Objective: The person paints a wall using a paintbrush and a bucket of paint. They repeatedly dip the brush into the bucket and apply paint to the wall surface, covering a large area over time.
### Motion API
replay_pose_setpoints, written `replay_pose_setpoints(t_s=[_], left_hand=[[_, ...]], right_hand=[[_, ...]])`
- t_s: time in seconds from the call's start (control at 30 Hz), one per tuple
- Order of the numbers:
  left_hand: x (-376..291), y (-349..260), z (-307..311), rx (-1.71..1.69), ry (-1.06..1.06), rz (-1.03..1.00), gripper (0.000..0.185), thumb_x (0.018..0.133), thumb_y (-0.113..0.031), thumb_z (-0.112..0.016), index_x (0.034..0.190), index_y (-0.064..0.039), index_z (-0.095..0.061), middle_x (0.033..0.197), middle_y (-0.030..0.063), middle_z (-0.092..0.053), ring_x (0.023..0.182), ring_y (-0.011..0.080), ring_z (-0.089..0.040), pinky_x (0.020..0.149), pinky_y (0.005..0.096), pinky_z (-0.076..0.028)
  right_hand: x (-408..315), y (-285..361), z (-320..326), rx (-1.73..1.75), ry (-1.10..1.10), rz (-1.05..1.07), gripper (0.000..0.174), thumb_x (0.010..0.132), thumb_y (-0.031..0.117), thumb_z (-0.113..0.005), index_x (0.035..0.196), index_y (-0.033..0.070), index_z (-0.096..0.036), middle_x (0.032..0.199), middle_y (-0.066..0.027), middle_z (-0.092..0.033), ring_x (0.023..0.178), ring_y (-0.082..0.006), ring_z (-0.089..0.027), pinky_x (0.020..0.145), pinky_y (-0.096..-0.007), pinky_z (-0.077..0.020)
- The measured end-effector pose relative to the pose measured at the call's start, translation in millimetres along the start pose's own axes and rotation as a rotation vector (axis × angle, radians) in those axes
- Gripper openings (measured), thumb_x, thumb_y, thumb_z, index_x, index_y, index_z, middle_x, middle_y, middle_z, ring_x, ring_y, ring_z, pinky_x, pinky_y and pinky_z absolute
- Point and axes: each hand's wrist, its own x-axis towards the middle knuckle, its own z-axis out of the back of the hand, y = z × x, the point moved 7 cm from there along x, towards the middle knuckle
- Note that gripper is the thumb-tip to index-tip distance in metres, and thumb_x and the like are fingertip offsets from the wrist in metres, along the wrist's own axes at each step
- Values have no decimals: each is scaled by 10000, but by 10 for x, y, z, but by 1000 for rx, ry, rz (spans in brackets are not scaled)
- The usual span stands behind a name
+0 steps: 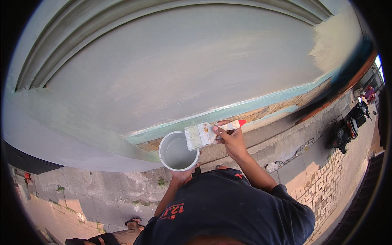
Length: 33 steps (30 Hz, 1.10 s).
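Observation:
My right hand [231, 137] grips a wide paintbrush [200, 136] near its metal band, with the red-tipped handle pointing up and right. The white, paint-coated bristles lie over the right rim of a grey plastic bucket [179, 150]; whether they touch it I cannot tell. My left hand [183, 174] holds the bucket from below and at its near side, most of its fingers hidden. Liquid inside the bucket looks thin and greyish. Ahead of both hands rises a pale grey painted wall [183, 70], with a cream patch at the far right.
A light green ledge [214, 114] and a stone-patterned strip run along the wall's foot. Moulded trim [122, 18] curves above. A motorcycle [349, 125] stands at right on the paving. Another person's sandalled foot [133, 221] and legs are at lower left.

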Motion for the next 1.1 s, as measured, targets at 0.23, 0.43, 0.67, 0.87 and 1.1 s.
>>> replay_pose_setpoints(t_s=[0.23,0.43,0.67,0.87,1.1], left_hand=[[77,30,-179,12,80,48,799,938,-723,-393,1489,-151,-487,1417,176,-584,1290,450,-507,793,555,-450],[182,74,-206,-20,139,114,781,950,-710,-400,1498,-159,-480,1438,180,-565,1333,472,-451,820,582,-453],[288,126,-299,-11,222,145,776,954,-707,-412,1517,-176,-465,1462,167,-548,1365,495,-412,818,569,-474],[353,203,-296,7,219,175,794,942,-717,-431,1524,-177,-459,1478,157,-543,1382,503,-400,827,568,-481],[410,269,-320,20,227,195,822,928,-726,-459,1538,-175,-435,1536,165,-476,1389,493,-395,827,544,-473]], right_hand=[[-110,42,67,33,-41,52,293,903,136,-806,1099,8,-630,1035,-99,-675,925,-169,-695,664,-290,-633],[-151,109,105,113,-46,59,241,914,115,-795,1084,41,-642,990,-69,-698,883,-142,-702,642,-281,-613],[-203,177,216,117,-87,117,211,922,108,-783,1070,37,-650,989,-69,-704,872,-148,-709,642,-295,-622],[-235,210,315,131,-112,161,203,928,118,-776,1069,40,-653,990,-67,-706,874,-146,-712,646,-287,-622],[-256,196,394,178,-171,138,244,922,127,-781,1102,48,-635,1030,-66,-700,911,-151,-709,638,-284,-620]])
